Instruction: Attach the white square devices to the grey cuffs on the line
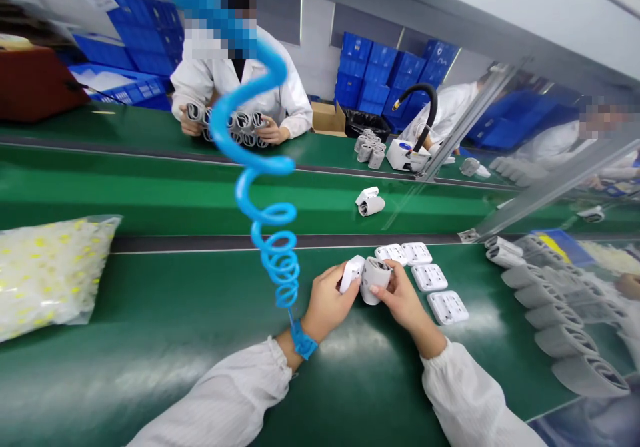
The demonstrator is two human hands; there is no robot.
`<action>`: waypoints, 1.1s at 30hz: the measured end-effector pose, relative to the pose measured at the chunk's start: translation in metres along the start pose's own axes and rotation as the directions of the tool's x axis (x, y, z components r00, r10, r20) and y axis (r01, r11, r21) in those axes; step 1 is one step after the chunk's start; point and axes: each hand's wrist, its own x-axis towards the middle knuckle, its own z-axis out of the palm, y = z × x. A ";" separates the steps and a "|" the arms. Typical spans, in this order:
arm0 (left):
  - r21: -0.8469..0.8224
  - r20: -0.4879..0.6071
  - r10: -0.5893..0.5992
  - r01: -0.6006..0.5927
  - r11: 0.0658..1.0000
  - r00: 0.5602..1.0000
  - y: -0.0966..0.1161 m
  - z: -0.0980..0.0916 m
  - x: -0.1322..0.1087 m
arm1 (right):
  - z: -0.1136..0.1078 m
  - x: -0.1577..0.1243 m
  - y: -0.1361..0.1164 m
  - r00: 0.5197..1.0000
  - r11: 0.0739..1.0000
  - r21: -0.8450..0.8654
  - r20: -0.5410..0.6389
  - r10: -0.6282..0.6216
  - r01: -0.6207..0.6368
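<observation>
My left hand [327, 302] is closed on a white plastic device [353, 274], tilted up over the green table. Pressed beside it is a rolled grey cuff [375, 280], which looks like a blood pressure monitor cuff; my right hand [403, 297] grips it from the right. The device and the cuff meet or nearly meet; whether they are joined I cannot tell. Just beyond and right of my right hand, several white plastic device parts [429, 277] lie flat on the table. A blue wrist strap [303, 340] circles my left wrist, with a coiled blue cord [280, 260] rising from it.
A clear bag of white and yellow pieces [50, 274] lies at left. Rolled grey cuffs [565, 340] line the right side. A white device with a cuff [370, 202] sits on the green conveyor belt [175, 197]. Across it, a co-worker [280, 80] holds rolled cuffs.
</observation>
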 end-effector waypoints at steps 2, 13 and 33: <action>0.013 0.001 0.011 -0.011 1.000 1.000 0.001 0.000 0.000 | 0.001 -0.001 0.000 1.000 1.000 -0.027 -0.010 -0.001 0.000; 0.028 0.179 0.178 -0.185 0.982 0.968 0.002 -0.002 -0.009 | 0.002 0.002 0.000 0.991 0.996 -0.052 -0.116 0.062 -0.068; 0.185 0.314 0.270 -0.337 0.923 0.910 -0.004 -0.020 0.014 | 0.023 -0.010 -0.015 0.903 0.898 0.101 0.066 0.424 -0.429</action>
